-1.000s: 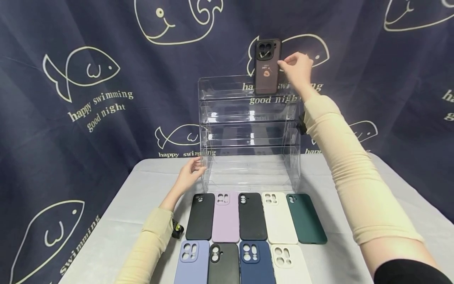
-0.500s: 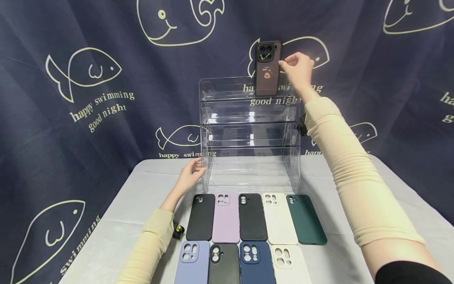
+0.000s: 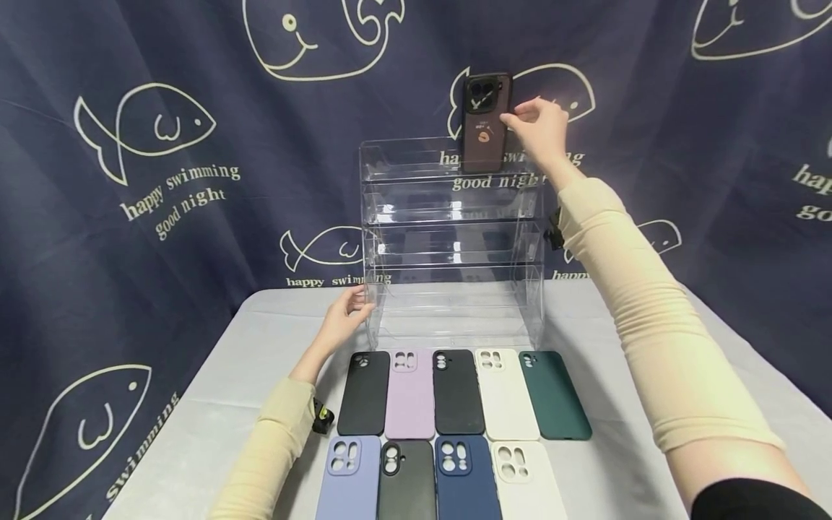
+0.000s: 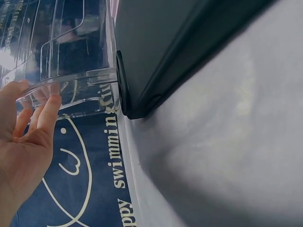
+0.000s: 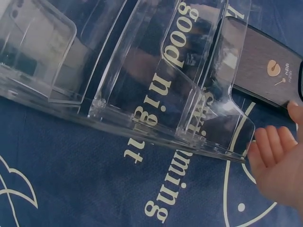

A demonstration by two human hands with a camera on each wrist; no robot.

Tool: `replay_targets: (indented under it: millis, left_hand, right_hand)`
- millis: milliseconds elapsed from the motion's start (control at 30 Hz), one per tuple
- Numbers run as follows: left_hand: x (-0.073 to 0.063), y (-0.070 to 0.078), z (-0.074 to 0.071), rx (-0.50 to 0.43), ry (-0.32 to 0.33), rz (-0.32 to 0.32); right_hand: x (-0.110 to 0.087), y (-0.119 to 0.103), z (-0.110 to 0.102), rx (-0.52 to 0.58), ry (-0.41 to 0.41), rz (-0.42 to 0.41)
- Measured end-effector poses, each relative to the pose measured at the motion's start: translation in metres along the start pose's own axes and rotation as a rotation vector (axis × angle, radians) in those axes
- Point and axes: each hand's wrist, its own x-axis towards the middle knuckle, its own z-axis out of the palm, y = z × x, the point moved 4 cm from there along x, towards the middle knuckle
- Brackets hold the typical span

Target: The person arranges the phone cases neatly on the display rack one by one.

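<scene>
A dark translucent phone case (image 3: 484, 148) with a small printed motif stands upright in the top tier of a clear acrylic display rack (image 3: 455, 274). My right hand (image 3: 541, 130) pinches the case's right edge between thumb and fingertips. In the right wrist view, the case (image 5: 262, 66) sits behind the clear front lip, and the right hand (image 5: 279, 161) is at its side. Down at the rack's lower left, my left hand (image 3: 343, 318) grips the side panel. The left wrist view has this hand (image 4: 28, 146) with its fingers around the panel's edge.
Two rows of phone cases lie before the rack on the white-covered table (image 3: 214, 404): black (image 3: 364, 393), lilac (image 3: 411, 397), white (image 3: 507, 397), green (image 3: 555, 397), periwinkle (image 3: 347, 487) and navy (image 3: 466, 487) among them. A blue fish-print curtain (image 3: 195, 43) hangs behind.
The head view has shifted slightly. The right thumb reaches a little further over the case's edge. The case stays in the top tier, and the left hand stays on the rack.
</scene>
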Motion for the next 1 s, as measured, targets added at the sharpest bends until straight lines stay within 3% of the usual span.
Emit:
replay_targets:
  millis: [167, 267, 500, 667, 1000]
  left_hand:
    - [0.002, -0.006, 0.001, 0.010, 0.003, 0.021]
    - [0.001, -0.007, 0.003, 0.009, -0.001, 0.026]
    - [-0.003, -0.008, 0.005, 0.004, -0.001, 0.014]
    - [-0.004, -0.007, 0.006, 0.002, -0.014, 0.020]
    - [-0.002, -0.003, 0.000, -0.004, 0.011, 0.026]
  right_hand:
    - [-0.002, 0.002, 0.004, -0.053, -0.148, 0.030]
    - [-0.001, 0.003, 0.006, -0.077, -0.191, 0.041]
    - [0.007, 0.006, 0.012, -0.042, -0.183, 0.116]
    - [0.009, 0.007, 0.015, -0.093, -0.178, 0.153]
    - [0.005, 0.002, 0.017, -0.068, -0.080, 0.059]
